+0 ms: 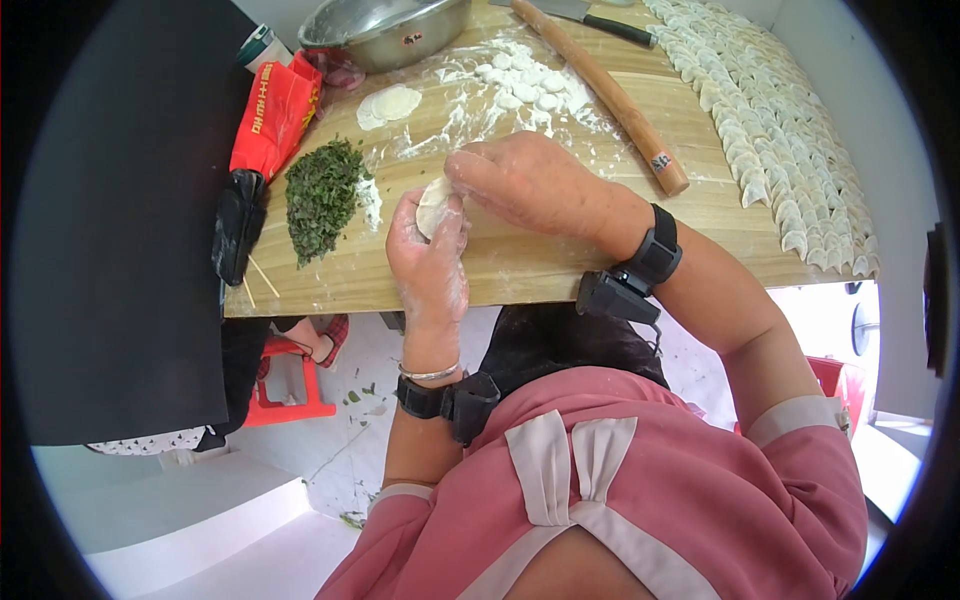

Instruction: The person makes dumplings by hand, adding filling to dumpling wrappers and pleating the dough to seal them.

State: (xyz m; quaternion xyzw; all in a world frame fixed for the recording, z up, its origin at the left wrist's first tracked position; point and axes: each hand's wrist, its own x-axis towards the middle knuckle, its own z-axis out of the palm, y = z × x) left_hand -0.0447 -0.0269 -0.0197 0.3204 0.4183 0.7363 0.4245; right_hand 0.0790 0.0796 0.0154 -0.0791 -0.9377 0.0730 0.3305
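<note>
A pale, floury dumpling (432,207) is held between my two hands above the near part of the wooden table (540,275). My left hand (428,250) cradles it from below, thumb pressed on its side. Bent over its upper edge, my right hand (525,180) has its fingers pinched together there; its fingertips are partly hidden. Whatever lies inside the dumpling cannot be seen. Left of my hands is a heap of chopped greens (325,200). Round dough wrappers (390,105) lie beyond it, and small dough pieces (530,78) sit in scattered flour.
A rolling pin (605,95) lies diagonally, with a cleaver (618,30) behind it. Rows of finished dumplings (770,140) cover the right side. A metal bowl (445,30) stands at the back. At left are a red bag (278,115) and chopsticks (262,278); a person's foot (328,345) shows below.
</note>
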